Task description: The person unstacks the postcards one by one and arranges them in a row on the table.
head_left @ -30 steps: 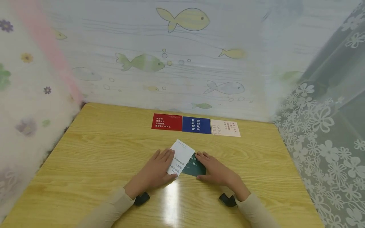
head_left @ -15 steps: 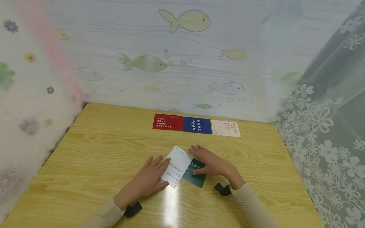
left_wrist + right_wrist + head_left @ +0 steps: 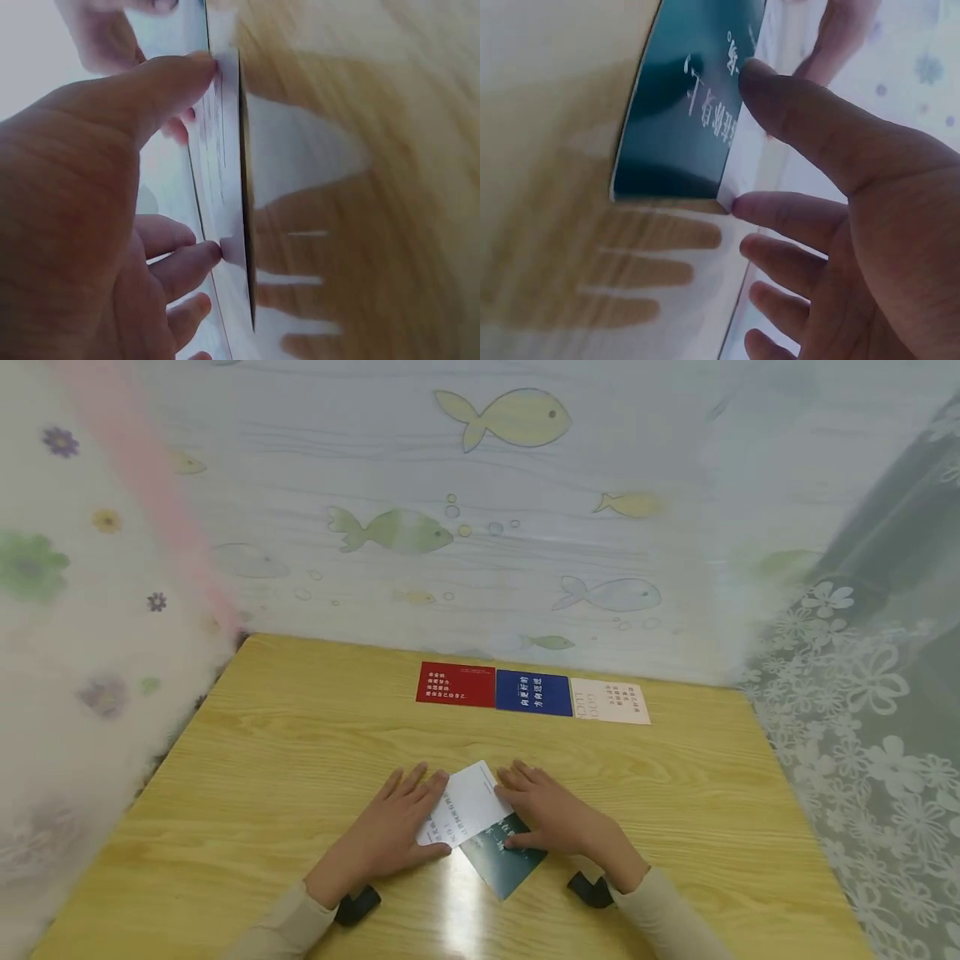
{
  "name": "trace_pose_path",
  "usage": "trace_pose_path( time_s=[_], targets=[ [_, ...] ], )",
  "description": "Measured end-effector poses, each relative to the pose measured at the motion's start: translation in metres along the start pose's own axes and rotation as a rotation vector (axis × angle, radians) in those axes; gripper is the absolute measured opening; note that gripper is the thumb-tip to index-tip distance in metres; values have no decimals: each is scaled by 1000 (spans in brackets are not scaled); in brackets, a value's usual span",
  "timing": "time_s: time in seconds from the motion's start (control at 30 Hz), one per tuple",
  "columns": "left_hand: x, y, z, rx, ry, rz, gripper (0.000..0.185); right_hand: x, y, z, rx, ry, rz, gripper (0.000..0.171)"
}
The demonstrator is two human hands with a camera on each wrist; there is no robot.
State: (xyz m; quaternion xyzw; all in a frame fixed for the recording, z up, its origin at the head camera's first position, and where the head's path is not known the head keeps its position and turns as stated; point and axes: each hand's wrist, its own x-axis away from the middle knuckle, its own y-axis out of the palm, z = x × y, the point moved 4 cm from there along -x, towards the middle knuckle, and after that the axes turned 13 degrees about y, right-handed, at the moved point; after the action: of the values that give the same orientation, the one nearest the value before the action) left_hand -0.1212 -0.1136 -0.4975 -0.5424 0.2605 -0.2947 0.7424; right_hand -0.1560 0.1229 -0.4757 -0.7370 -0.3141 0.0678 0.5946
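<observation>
the left hand [image 3: 393, 831] lies with its fingers spread over the left part of a white card [image 3: 468, 802], the thumb resting near the card's close edge. the right hand [image 3: 555, 814] is also spread wide, its thumb on a dark green card [image 3: 502, 860] and its forefinger at the white card's right edge. neither hand is clenched. the white card lies aslant on the tabletop [image 3: 262, 760], between the hands, overlapping the far part of the green card, one corner of which points toward the person. both bear printed characters, and in the left wrist view a thin dark line runs beneath the white card's edge.

farther back, well apart from the hands, three more cards lie in a row, side by side: a red card [image 3: 456, 685] on the left, a blue card [image 3: 534, 693] in the middle and a pale pink card [image 3: 611, 702] on the right, all with lettering. behind the tabletop hangs a pale cloth printed with fish [image 3: 637, 460]; a lace curtain [image 3: 892, 785] with white flowers is on the right. the person wears light sleeves [image 3: 288, 922], with a black wrist device [image 3: 357, 906] below the left hand.
</observation>
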Motion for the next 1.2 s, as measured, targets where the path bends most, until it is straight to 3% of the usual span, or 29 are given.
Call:
trace_pose_path(
  time_s=[0.17, 0.4, 0.53, 0.77, 0.97, 1.2],
  targets=[
    [1, -4, -4, 11, -25, 0, 98, 9, 1, -5, -10, -11, 19, 71],
    [10, -7, -10, 16, -85, -17, 112, -12, -4, 4, -74, 0, 13, 105],
    [13, -8, -11, -7, -103, -19, 113, -25, -3, 12, -105, 25, -4, 116],
    [13, -9, -10, -30, -104, 23, 97, -30, -3, 15, -145, 54, -12, 105],
    [14, -8, -10, -17, -107, 20, 95, -30, -2, 14, -103, 68, 1, 98],
    [10, -12, -12, -6, -96, 22, 93, -37, -4, 11, -96, 51, 13, 104]
  ],
)
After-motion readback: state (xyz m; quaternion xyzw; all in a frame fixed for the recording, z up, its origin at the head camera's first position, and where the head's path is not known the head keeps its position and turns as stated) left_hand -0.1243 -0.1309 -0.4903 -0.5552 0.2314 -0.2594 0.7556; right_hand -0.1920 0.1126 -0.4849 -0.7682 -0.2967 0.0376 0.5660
